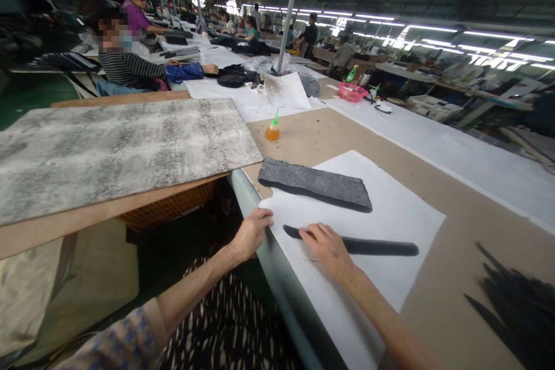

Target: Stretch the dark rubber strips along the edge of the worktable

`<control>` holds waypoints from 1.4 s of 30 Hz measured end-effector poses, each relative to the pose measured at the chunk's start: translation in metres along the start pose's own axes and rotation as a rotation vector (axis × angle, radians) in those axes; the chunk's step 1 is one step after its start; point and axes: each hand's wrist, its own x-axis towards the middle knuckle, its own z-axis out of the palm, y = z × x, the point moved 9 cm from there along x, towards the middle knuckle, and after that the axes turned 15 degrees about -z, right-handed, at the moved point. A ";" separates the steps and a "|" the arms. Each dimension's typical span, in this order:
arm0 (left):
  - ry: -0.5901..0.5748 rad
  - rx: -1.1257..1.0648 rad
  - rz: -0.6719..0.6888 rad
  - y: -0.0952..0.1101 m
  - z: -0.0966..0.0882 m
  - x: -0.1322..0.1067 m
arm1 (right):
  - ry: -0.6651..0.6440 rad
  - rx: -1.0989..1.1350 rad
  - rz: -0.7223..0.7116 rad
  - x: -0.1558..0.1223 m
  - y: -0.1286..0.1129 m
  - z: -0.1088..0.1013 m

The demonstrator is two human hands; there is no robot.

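Two hands work at the near edge of the table (459, 260). The right hand (328, 250) lies flat and unclenched on the left end of one black strip (381, 247), fingertips pressing it down rather than closing round it. The left hand (250, 235) rests with fingers curled at the left corner of one white sheet (403, 211); whether it pinches the sheet cannot be told.

The strip lies on the sheet and runs off to the right from under the right hand. Just beyond it, on the far part of the same sheet, lies one grey felt pad (314, 185). Farther off stands one orange bottle (272, 130) with a green tip. At the near right is a pile (518, 309) of black strips, too blurred to count. One mottled grey board (108, 150) lies to the left. One pink basket (351, 92) sits far off, and one person in a striped top (128, 68) sits far left.
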 end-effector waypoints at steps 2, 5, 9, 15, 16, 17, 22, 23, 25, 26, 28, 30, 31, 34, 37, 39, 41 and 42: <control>0.070 -0.107 -0.089 -0.004 -0.011 -0.006 | 0.010 0.004 -0.007 0.000 -0.005 -0.002; 0.117 -0.261 -0.314 -0.022 -0.017 -0.016 | 0.018 0.011 -0.050 0.011 -0.019 -0.003; -0.041 -0.418 -0.575 -0.052 0.008 -0.026 | 0.023 0.027 -0.112 0.036 -0.035 -0.001; -0.139 -0.653 -0.714 -0.081 0.035 -0.025 | 0.042 0.067 -0.128 0.043 -0.037 0.000; -0.148 -0.685 -0.715 -0.083 0.037 -0.024 | 0.040 0.073 -0.131 0.041 -0.036 0.001; -0.160 -0.713 -0.716 -0.084 0.039 -0.024 | 0.038 0.077 -0.135 0.039 -0.035 0.002; -0.188 -0.793 -0.732 -0.090 0.044 -0.028 | 0.040 0.058 -0.154 0.029 -0.030 0.007; -0.181 -0.795 -0.737 -0.093 0.043 -0.029 | 0.045 0.054 -0.153 0.027 -0.029 0.007; -0.160 -0.796 -0.755 -0.101 0.040 -0.031 | 0.052 0.056 -0.136 0.022 -0.024 0.007; -0.149 -0.798 -0.764 -0.106 0.038 -0.033 | 0.056 0.062 -0.124 0.019 -0.021 0.007; -0.138 -0.808 -0.774 -0.114 0.035 -0.036 | 0.064 0.075 -0.099 0.012 -0.016 0.006; -0.137 -0.828 -0.777 -0.122 0.035 -0.039 | 0.076 0.084 -0.084 0.006 -0.012 0.004; -0.138 -0.839 -0.778 -0.126 0.035 -0.040 | 0.083 0.087 -0.082 0.003 -0.011 0.003; -0.141 -0.862 -0.785 -0.137 0.039 -0.045 | 0.086 0.091 -0.091 -0.003 -0.011 0.001; -0.135 -0.848 -0.792 -0.152 0.043 -0.050 | 0.080 0.082 -0.099 -0.006 -0.010 -0.001; -0.121 -0.827 -0.811 -0.164 0.044 -0.055 | 0.081 0.068 -0.112 -0.005 -0.012 -0.002; -0.109 -0.810 -0.842 -0.178 0.046 -0.060 | 0.086 0.045 -0.143 -0.001 -0.017 -0.002; -0.106 -0.805 -0.856 -0.184 0.046 -0.063 | 0.089 0.032 -0.166 0.002 -0.020 -0.002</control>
